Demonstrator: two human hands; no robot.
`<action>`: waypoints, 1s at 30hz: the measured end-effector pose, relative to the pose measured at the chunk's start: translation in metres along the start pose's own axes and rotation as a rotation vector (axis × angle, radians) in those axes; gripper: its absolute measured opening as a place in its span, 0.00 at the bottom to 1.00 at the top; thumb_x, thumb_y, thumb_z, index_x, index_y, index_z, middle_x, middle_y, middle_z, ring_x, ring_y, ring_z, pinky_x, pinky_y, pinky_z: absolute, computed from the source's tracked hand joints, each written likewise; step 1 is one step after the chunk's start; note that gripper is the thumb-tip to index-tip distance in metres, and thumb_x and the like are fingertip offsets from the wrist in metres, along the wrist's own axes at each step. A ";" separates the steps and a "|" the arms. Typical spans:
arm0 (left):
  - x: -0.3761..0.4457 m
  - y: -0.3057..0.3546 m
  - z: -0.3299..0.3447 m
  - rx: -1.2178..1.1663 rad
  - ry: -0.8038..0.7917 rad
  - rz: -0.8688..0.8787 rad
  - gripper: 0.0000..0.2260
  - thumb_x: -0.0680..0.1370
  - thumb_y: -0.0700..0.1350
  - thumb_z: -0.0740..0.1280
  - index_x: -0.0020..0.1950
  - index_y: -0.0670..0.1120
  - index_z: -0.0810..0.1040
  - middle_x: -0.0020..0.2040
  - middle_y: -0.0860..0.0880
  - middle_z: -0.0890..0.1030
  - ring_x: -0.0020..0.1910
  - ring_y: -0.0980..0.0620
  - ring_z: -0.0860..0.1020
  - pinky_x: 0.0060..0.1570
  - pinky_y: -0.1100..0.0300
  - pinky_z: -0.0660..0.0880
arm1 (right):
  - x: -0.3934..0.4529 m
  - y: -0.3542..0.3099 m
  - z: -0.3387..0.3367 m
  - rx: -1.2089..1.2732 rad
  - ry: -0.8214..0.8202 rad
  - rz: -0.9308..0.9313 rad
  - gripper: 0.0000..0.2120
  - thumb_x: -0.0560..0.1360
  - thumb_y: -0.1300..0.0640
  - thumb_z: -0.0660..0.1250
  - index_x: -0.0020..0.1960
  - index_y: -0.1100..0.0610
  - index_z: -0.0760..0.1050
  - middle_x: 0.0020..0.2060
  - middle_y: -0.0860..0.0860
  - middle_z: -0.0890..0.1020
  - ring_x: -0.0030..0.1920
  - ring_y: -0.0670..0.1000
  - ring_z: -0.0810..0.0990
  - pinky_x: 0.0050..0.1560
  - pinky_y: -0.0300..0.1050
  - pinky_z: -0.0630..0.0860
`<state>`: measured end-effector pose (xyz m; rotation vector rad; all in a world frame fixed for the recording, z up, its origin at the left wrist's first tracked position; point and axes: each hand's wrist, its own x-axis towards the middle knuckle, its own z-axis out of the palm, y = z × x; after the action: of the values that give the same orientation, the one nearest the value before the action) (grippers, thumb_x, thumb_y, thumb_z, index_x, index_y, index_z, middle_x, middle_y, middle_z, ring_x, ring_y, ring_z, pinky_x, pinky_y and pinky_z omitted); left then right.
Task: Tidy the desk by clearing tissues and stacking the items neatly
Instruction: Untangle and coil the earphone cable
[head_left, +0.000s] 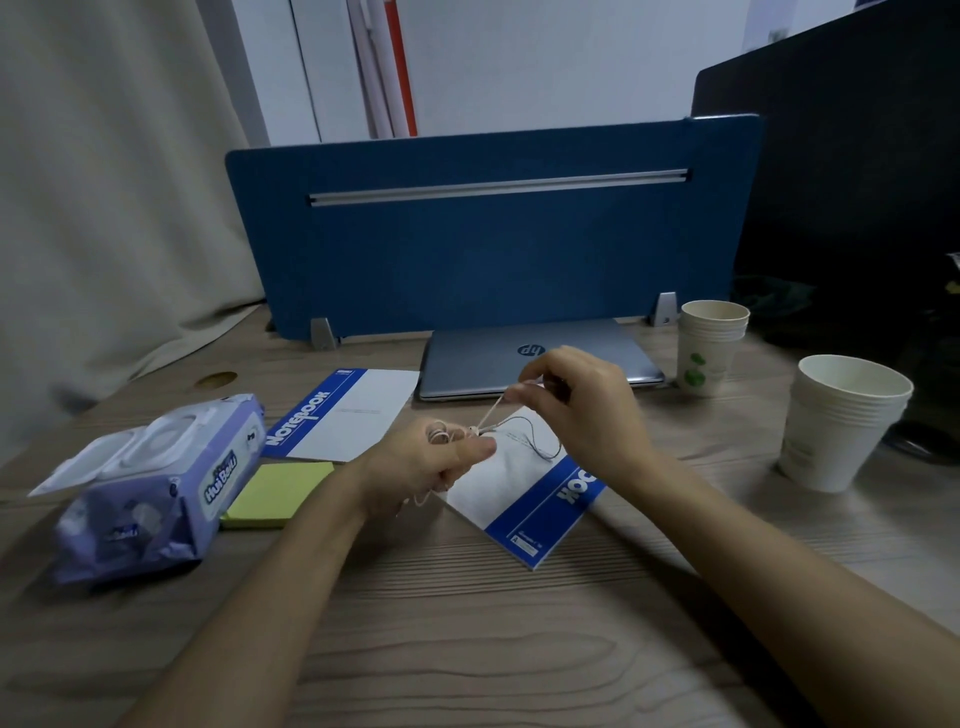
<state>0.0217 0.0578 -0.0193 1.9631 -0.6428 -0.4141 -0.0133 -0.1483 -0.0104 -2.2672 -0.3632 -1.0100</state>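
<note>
My left hand (423, 470) grips a bundle of thin white cord (441, 434) coiled round its fingers. My right hand (582, 402) pinches the same cord a little higher, so a short stretch runs taut between the two hands. Both hands hover over a blue-and-white notebook (524, 506) lying askew on the wooden desk (467, 623). A second notebook (345, 415) lies to the left of it. A yellow sticky-note pad (275, 493) sits beside a purple pack of wet wipes (150, 488) with its lid flipped open.
A shut grey laptop (493, 358) lies against the blue divider panel (467, 234). Two stacks of paper cups (709, 348) (841, 421) stand at the right. Dark equipment fills the far right; a curtain hangs at the left.
</note>
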 end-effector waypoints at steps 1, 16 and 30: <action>0.000 0.000 0.002 -0.023 -0.019 0.000 0.21 0.76 0.60 0.68 0.27 0.51 0.72 0.27 0.50 0.69 0.27 0.56 0.66 0.30 0.63 0.65 | 0.000 -0.001 0.000 0.000 0.004 -0.009 0.11 0.72 0.47 0.73 0.43 0.55 0.79 0.35 0.45 0.77 0.35 0.47 0.75 0.37 0.48 0.75; 0.006 -0.002 0.006 -0.510 0.118 0.135 0.25 0.84 0.52 0.54 0.46 0.31 0.75 0.57 0.41 0.84 0.61 0.45 0.80 0.63 0.51 0.74 | -0.005 -0.006 0.009 0.073 -0.052 -0.053 0.03 0.77 0.57 0.68 0.48 0.57 0.79 0.37 0.43 0.78 0.36 0.40 0.76 0.38 0.29 0.69; 0.014 0.003 -0.004 -1.299 0.391 0.139 0.17 0.84 0.51 0.56 0.42 0.44 0.75 0.32 0.47 0.79 0.35 0.51 0.83 0.45 0.49 0.83 | -0.013 -0.012 0.026 0.046 -0.578 -0.053 0.06 0.80 0.49 0.62 0.50 0.49 0.75 0.37 0.41 0.79 0.39 0.43 0.77 0.41 0.41 0.74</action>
<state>0.0340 0.0511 -0.0156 0.7077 -0.1351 -0.2330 -0.0131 -0.1226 -0.0282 -2.4845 -0.6794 -0.3417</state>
